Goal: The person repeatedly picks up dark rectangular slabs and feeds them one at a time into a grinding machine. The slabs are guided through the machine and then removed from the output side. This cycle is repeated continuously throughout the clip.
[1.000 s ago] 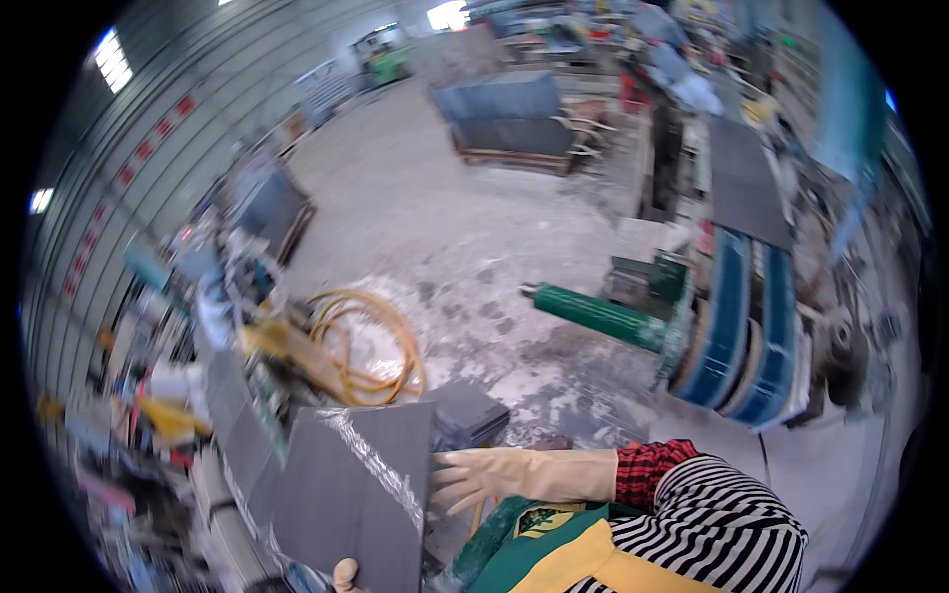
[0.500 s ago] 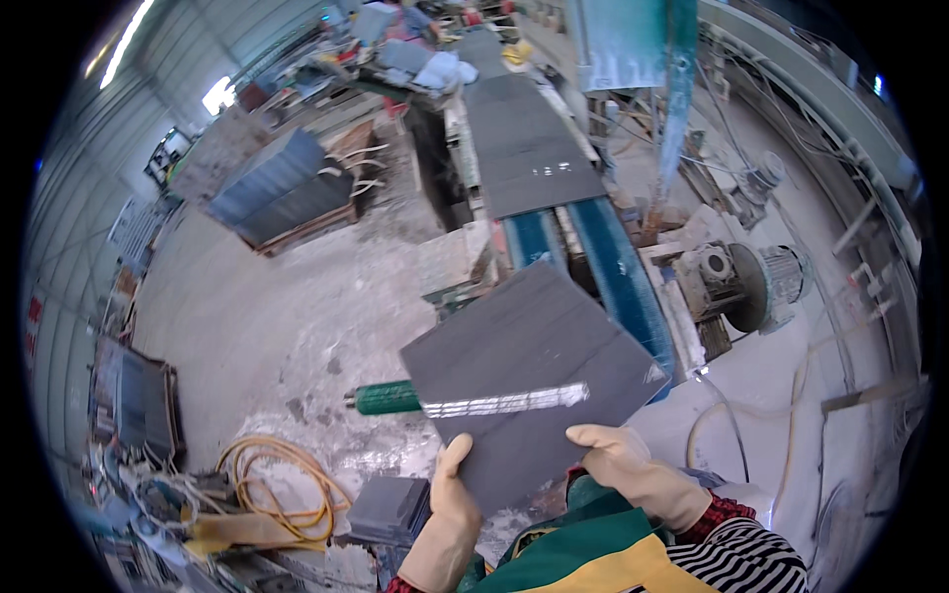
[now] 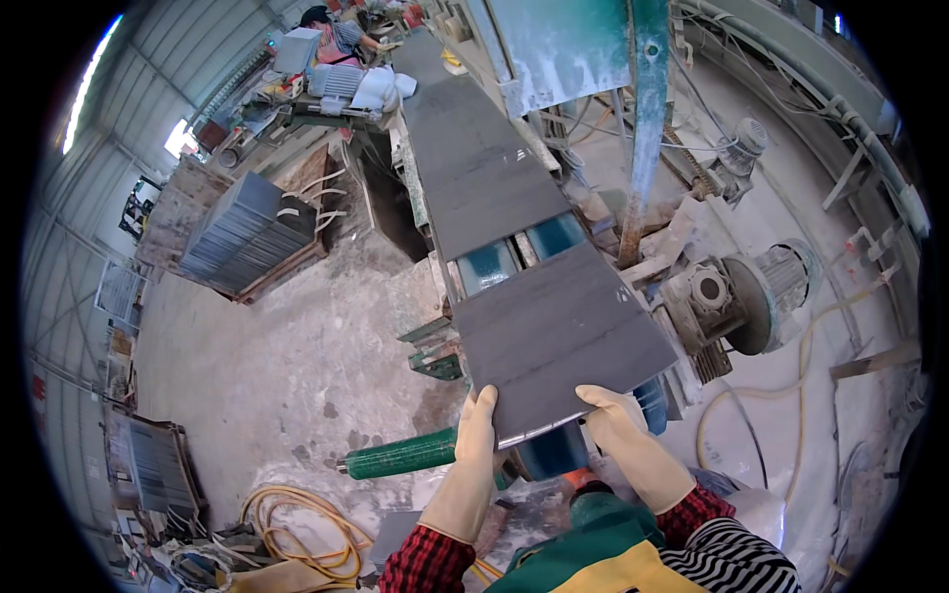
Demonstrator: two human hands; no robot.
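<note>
Forward and round has gone the grey slab (image 3: pixel 565 321) in our hands: half a second ago we held it askew and short of the farther slab; now it is squared up over the two blue belts (image 3: pixel 488 267) of the conveyor. Grip: both hands grasping. Our left hand (image 3: pixel 474 435) pinches the near edge at its left end, thumb on the upper face; our right hand (image 3: pixel 621 430) holds the same edge toward its right end, thumb likewise on top. Fingers beneath are hidden, and we cannot tell whether the slab bears fully on the belts. Both hands wear cream gloves.

Beyond the slab's far edge we note a short gap with belt showing, then the farther slab (image 3: pixel 484 173), flat on the line. Left of our left wrist a green roller (image 3: pixel 400 457) juts out; below it, a coiled yellow hose (image 3: pixel 297 534) lies on the floor. Right of the belts stands a motor (image 3: pixel 781 282). A stack of slabs (image 3: pixel 247 232) rests upper left; a co-worker (image 3: pixel 336 44) is near the line's far end.
</note>
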